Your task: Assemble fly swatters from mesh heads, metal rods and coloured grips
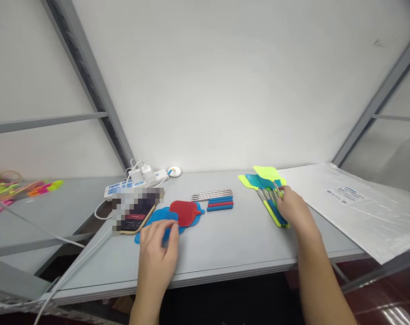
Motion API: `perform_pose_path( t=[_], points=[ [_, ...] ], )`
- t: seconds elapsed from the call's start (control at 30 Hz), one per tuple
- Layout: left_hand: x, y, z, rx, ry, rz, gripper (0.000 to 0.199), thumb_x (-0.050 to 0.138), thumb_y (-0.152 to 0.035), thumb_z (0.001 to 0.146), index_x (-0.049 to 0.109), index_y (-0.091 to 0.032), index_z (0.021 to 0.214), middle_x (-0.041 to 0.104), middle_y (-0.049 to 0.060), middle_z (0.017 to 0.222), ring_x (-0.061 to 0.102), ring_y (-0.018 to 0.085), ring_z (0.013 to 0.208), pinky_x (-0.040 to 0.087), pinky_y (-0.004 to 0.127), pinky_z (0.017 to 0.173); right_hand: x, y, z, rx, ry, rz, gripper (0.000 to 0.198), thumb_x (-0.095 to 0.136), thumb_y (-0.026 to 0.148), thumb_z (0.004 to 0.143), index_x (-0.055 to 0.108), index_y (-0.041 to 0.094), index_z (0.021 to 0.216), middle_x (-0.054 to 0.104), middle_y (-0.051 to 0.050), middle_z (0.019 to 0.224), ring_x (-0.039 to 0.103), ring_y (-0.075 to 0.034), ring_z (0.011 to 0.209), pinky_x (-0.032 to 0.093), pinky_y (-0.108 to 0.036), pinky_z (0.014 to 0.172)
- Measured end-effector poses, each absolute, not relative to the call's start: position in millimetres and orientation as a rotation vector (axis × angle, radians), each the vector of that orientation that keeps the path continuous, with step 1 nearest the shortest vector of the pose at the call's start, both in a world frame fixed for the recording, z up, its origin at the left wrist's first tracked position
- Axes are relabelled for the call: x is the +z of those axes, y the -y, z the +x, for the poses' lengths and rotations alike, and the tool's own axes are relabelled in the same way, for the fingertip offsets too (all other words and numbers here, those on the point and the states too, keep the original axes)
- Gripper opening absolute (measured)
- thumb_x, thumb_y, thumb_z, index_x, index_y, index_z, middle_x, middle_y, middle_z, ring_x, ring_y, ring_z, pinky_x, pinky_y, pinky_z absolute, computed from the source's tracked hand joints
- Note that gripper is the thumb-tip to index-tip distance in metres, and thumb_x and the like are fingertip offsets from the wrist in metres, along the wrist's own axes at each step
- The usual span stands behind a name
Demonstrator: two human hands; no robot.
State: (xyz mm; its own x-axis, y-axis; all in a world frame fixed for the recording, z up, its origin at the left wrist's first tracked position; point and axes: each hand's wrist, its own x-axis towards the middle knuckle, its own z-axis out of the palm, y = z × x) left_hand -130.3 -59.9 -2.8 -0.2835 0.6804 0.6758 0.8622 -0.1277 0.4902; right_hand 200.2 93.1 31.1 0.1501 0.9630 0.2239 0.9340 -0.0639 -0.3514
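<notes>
My left hand (159, 243) is over the blue mesh fly swatter heads (164, 215), thumb and index tips close together in a pinch; what lies between them, if anything, is hidden. Beside it, a red fly swatter head (184, 212) overlaps the blue ones. My right hand (291, 205) has its fingers closed on a fly swatter (275, 184) at the pile. That pile holds yellow-green fly swatters (267, 172) and teal-blue ones, with metal rods and coloured handles (272, 212) pointing towards me.
Between my hands lie several metal rods (211, 195) and blue and red handle sleeves (220, 204). At left are a phone (137, 216), a power strip (113, 189) with white cables and a round white device (174, 171). A white plastic package (340, 203) covers the right end.
</notes>
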Motion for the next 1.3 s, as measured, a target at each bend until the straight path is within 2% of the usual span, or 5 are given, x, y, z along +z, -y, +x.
perform_pose_path(
  t=[0.17,0.5,0.8,1.07,1.3],
  points=[
    [-3,61,-127,-1.316,1.977,-1.790,0.021,0.049,-0.034,0.095,0.065,-0.021,0.097,0.066,0.007,0.100,0.053,0.026,0.100,0.040,0.041,0.091,23,-99,195,0.062,1.915,-1.969,0.042,0.040,0.015,0.088,0.057,0.010,0.126,0.063,-0.022,0.115,0.064,-0.028,0.099,0.045,-0.033,0.077],
    [-3,62,-128,-1.349,2.006,-1.774,0.021,0.049,-0.036,0.094,0.065,-0.022,0.095,0.067,0.007,0.099,0.053,0.026,0.099,0.043,0.039,0.087,15,-99,199,-0.018,1.931,-1.938,0.033,0.045,0.017,0.089,0.069,0.011,0.110,0.062,-0.021,0.108,0.060,-0.030,0.104,0.048,-0.035,0.081],
    [1,58,-123,-1.328,1.932,-1.833,0.017,0.051,-0.032,0.095,0.065,-0.021,0.097,0.066,0.006,0.100,0.053,0.025,0.100,0.041,0.038,0.090,43,-91,179,0.011,2.024,-1.827,0.043,0.033,0.017,0.095,0.062,0.010,0.126,0.056,-0.020,0.118,0.056,-0.030,0.113,0.045,-0.035,0.088],
    [11,53,-85,-1.267,1.977,-2.038,0.014,0.051,-0.027,0.095,0.064,-0.021,0.097,0.063,0.007,0.104,0.050,0.025,0.105,0.040,0.042,0.094,78,-120,85,0.235,2.661,-1.330,0.031,0.043,0.023,0.095,0.069,0.022,0.112,0.064,-0.009,0.115,0.064,-0.019,0.092,0.044,-0.025,0.074],
    [21,41,-52,-0.926,1.994,-2.344,0.016,0.054,-0.030,0.094,0.062,-0.024,0.106,0.059,0.006,0.120,0.046,0.028,0.114,0.041,0.047,0.090,64,-168,33,0.197,2.938,-1.100,0.026,0.049,0.025,0.092,0.072,0.019,0.102,0.067,-0.010,0.107,0.063,-0.020,0.089,0.043,-0.025,0.072]
  ],
)
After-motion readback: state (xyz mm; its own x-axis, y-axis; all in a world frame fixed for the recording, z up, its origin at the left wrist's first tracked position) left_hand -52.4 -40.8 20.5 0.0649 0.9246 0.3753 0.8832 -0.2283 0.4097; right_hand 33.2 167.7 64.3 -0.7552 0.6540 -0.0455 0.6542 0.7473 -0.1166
